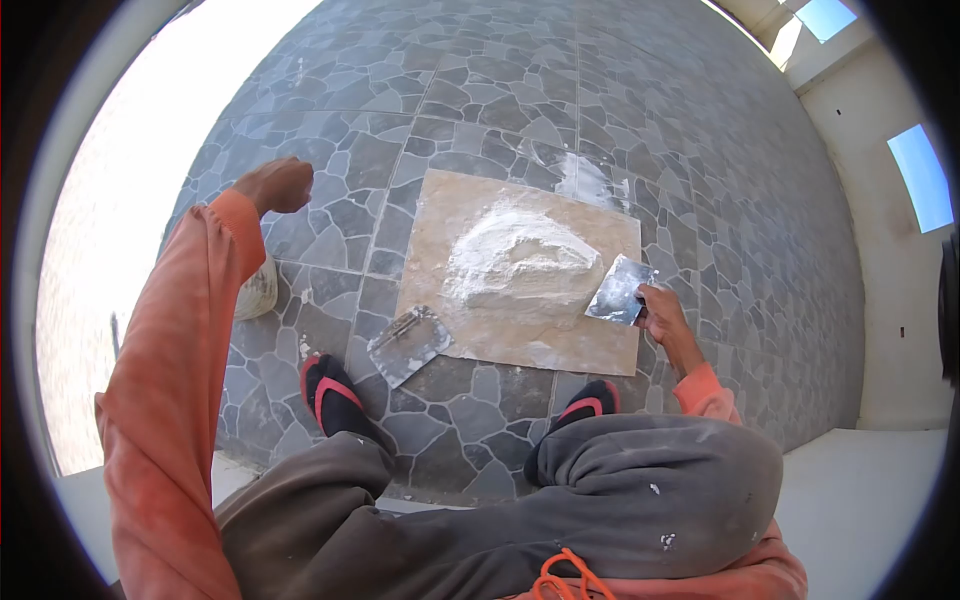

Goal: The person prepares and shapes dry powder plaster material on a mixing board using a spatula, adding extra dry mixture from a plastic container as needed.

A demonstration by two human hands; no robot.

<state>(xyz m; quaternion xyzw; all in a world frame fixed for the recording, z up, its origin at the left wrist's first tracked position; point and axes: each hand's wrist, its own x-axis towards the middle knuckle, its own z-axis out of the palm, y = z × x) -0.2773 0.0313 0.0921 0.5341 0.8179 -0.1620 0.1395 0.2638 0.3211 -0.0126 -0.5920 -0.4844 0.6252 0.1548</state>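
Observation:
My right hand (662,312) grips a putty knife with a wide shiny metal blade (613,290). The blade is over the right side of a brown board (500,340), beside a heap of white powder (510,255) with a hollow in its middle. My left hand (280,186) is raised at the left with curled fingers; whatever they may hold is hidden. Under that forearm, a pale bucket (258,292) is partly covered by the sleeve. A second flat metal blade (410,347), smeared white, lies across the board's lower left corner.
Grey stone-patterned tiles (440,425) surround the board. White powder (590,182) is spilled past its upper right edge. My feet in dark socks and red-strapped sandals (335,392) are just below the board. A pale wall (880,300) runs along the right; bright light fills the left edge.

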